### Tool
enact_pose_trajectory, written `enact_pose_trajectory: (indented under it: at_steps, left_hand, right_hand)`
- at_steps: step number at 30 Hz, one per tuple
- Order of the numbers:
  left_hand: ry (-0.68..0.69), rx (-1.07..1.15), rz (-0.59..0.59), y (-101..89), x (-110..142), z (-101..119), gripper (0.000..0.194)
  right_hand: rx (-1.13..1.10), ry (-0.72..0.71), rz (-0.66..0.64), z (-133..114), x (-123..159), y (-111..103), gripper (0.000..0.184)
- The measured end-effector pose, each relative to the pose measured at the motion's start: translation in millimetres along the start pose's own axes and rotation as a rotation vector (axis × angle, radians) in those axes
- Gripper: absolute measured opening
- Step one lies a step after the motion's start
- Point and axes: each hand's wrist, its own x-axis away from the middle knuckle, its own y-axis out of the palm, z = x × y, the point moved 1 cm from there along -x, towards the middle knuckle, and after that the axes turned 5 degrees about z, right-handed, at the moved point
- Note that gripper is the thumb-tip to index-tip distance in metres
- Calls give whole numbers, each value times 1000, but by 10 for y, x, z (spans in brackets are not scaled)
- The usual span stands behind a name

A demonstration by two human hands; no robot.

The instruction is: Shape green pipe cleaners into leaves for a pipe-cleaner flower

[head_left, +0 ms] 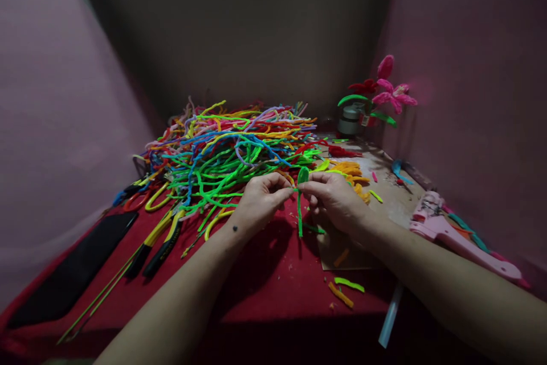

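Note:
Between my two hands, above the red cloth, a green pipe cleaner point(299, 217) is held upright, its top bent into a leaf-shaped loop and a straight stem hanging down. My left hand point(267, 191) pinches it from the left with thumb and forefinger, near the base of the loop. From the other side my right hand point(331, 194) pinches it just under the loop, the other fingers curled. Behind my hands lies a large heap of pipe cleaners point(239, 148) in many colours, with green ones nearest my left hand.
Yellow-and-black pliers point(160, 245) and a black flat object point(77, 268) lie at left on the red cloth point(273, 291). At right are a pink glue gun point(453, 234), orange pipe-cleaner pieces point(350, 171) and a cardboard sheet point(342, 254). Pink pipe-cleaner flowers point(395, 94) stand at the back right.

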Motion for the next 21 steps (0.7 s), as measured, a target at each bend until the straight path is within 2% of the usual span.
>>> enact_pose_trajectory:
  at_steps: [4,10,12,15,18,19,21]
  left_hand:
    - [31,-47,-5,-4,-7,-5,9]
    - [171,-186,72,9,5,-27,9]
    - [270,-270,127,29,33,-45,10]
    - [545,-505,212,83,96,-76,14]
    - [807,-774,205,151,159,-93,22]
    - [843,-812,192,164,172,-88,23]
    - [818,-745,156,163,179,-56,20]
  right_hand:
    - [155,-21,34,-22,16,-10,18]
    - [293,-60,32,-21,5,-7,19]
    - [312,-85,56,-18,5,3,20]
    - [299,-121,100,3,3,21,22]
    - [210,-139,110,44,-13,30,23]
    - [173,-141,101,57,-18,30,23]
    - [107,-135,80,71,-22,29,22]
